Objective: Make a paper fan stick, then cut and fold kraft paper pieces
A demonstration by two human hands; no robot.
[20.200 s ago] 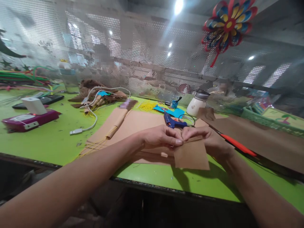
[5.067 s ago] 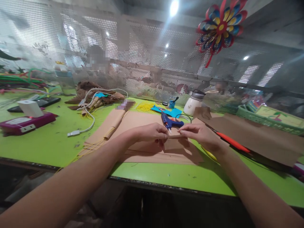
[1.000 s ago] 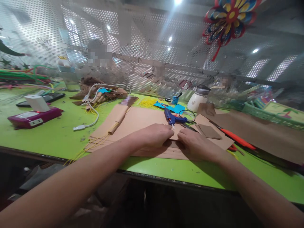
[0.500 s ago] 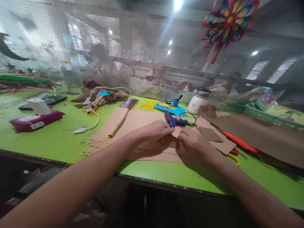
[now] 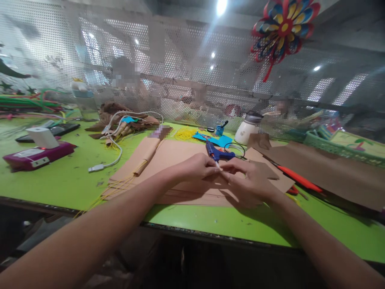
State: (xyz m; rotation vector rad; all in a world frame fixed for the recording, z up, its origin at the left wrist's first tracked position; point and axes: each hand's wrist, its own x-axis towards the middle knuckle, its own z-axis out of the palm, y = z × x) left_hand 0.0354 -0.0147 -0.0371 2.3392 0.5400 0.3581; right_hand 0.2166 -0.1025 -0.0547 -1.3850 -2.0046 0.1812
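My left hand (image 5: 200, 166) and my right hand (image 5: 251, 180) meet fingertip to fingertip just above a stack of brown paper sheets (image 5: 176, 154) on the green table (image 5: 60, 176). Both hands are closed in a pinch on the edge of a thin brown paper piece (image 5: 223, 176), which is mostly hidden by my fingers. A blue glue gun (image 5: 217, 153) lies right behind my hands. Small folded brown pieces (image 5: 269, 171) rest to the right of my right hand.
A rolled brown sheet (image 5: 147, 157) and white USB cable (image 5: 104, 163) lie to the left; a pink box (image 5: 37, 154) sits far left. An orange-handled tool (image 5: 297, 181), large brown sheet (image 5: 333, 172), white pot (image 5: 247, 130) and green basket (image 5: 339, 149) stand right. Behind the mesh screen (image 5: 180, 72) are other people.
My hands have risen slightly off the paper stack and drawn together into a pinch; half a second ago they pressed lower on the sheets.
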